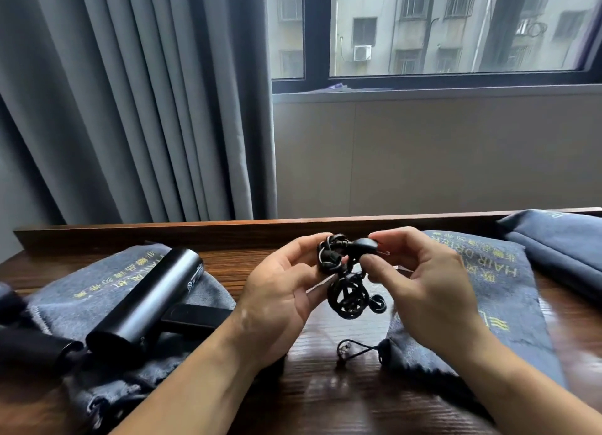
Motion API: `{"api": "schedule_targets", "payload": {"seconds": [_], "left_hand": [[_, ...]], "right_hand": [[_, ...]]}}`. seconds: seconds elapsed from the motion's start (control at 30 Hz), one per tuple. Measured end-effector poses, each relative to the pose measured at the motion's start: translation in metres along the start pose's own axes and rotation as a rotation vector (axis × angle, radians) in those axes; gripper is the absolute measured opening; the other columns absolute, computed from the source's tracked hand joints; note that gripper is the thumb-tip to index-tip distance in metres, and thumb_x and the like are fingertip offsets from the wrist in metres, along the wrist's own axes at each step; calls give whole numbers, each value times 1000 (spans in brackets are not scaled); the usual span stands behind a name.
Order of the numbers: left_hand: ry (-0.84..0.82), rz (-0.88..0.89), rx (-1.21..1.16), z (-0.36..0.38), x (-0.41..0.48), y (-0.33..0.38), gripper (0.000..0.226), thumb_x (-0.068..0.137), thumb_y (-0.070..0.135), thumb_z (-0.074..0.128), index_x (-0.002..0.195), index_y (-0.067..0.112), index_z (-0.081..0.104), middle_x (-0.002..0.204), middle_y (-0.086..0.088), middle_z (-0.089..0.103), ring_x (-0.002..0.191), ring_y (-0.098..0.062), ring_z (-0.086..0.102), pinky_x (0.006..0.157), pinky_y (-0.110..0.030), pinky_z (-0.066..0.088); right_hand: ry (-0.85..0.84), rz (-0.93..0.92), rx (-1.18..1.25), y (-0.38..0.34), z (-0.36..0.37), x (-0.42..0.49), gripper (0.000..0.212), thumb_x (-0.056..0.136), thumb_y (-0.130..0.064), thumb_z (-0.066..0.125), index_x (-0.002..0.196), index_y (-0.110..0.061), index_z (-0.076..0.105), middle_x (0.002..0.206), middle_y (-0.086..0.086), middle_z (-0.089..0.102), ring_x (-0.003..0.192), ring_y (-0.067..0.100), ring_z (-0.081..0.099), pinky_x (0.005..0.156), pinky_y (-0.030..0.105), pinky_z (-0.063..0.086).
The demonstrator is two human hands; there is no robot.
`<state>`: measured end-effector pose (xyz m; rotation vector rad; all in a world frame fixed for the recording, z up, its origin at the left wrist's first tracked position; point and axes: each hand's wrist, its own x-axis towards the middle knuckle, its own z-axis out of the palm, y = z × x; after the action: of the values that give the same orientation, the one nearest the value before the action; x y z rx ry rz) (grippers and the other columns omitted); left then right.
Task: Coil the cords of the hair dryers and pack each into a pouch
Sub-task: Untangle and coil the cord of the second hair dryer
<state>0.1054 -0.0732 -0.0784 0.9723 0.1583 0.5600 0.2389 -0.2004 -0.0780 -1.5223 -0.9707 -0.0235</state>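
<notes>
Cord (347,281): black, thin, wound into a tight tangle of small loops, held in the air above the table (309,392) between your two hands. Your left hand (283,291) curls its fingers round the upper coil. Your right hand (423,288) pinches the black plug (363,246) between thumb and fingertips.

Hair dryer (146,299): dark metallic barrel, black handle, lying on a grey pouch (81,291) to the left.

Right pouch (495,291): grey-blue, gold "HAIR DRIER" reading upside down to you, with gold Chinese characters beside it. Left pouch's gold lettering is partly covered. Print on the dryer barrel is too small to read.
</notes>
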Motion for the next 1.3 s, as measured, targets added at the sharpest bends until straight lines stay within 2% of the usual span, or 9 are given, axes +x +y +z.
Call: {"api": "schedule_targets", "payload": {"seconds": [0.13,0.33,0.53,0.67,0.8,0.93,1.13,1.2,1.3], "left_hand": [[12,77,134,0,-1,0,35,87,4,65,122,1,64,121,-19,71,108,-27,70,88,-29,60],[-63,91,379,-2,-6,3,37,91,11,70,128,10,64,122,-14,72,115,-25,68,92,-26,55],[-140,28,288,-2,-7,1,53,87,-10,49,137,8,55,128,-18,68,116,-30,65,98,-29,54],[-115,33,29,-1,-5,1,41,73,-2,46,113,4,48,118,-32,59,104,-39,55,93,-41,47],[-9,154,378,-6,-4,-4,30,82,6,68,108,4,53,122,-15,71,112,-39,68,95,-48,57],[105,174,502,-7,-3,-5,30,83,8,76,111,9,67,107,-19,75,107,-42,70,101,-58,52],[108,149,697,-7,-3,-4,26,83,3,78,102,21,75,102,-16,75,103,-33,71,91,-38,60],[129,176,802,-6,-4,-5,24,86,4,76,100,22,73,96,-9,78,94,-28,75,85,-37,62],[185,240,933,-7,-4,-7,17,82,22,70,95,32,72,87,1,79,83,-22,76,80,-49,61]], "right_hand": [[-24,-28,50,-3,-1,-2,24,80,-11,83,91,-31,74,82,-4,76,75,17,73,73,49,61],[-149,-73,108,-3,-11,-2,35,76,-5,83,95,-34,75,86,1,76,78,21,74,73,43,61],[-176,-54,149,-9,-13,1,23,67,-24,82,89,-26,78,83,-1,77,73,17,73,72,39,62],[-163,-90,179,-10,-9,-2,25,64,-26,88,85,-32,76,86,1,76,74,20,70,65,39,60],[-170,-173,86,-3,-1,-4,26,65,-39,89,86,-34,74,106,-9,67,99,19,68,73,29,55],[-294,-22,193,-1,4,-7,27,72,-21,88,83,-30,66,121,-12,70,102,17,72,81,38,60],[-224,-51,142,3,10,-11,37,74,-9,88,85,-29,60,103,-6,74,93,19,73,68,36,61],[-252,-25,130,8,12,-10,41,72,-14,89,96,-31,60,102,-4,73,98,19,71,71,44,62],[-404,43,133,12,10,-8,65,68,-34,87,125,-41,57,113,-7,67,109,16,67,81,40,61]]}}
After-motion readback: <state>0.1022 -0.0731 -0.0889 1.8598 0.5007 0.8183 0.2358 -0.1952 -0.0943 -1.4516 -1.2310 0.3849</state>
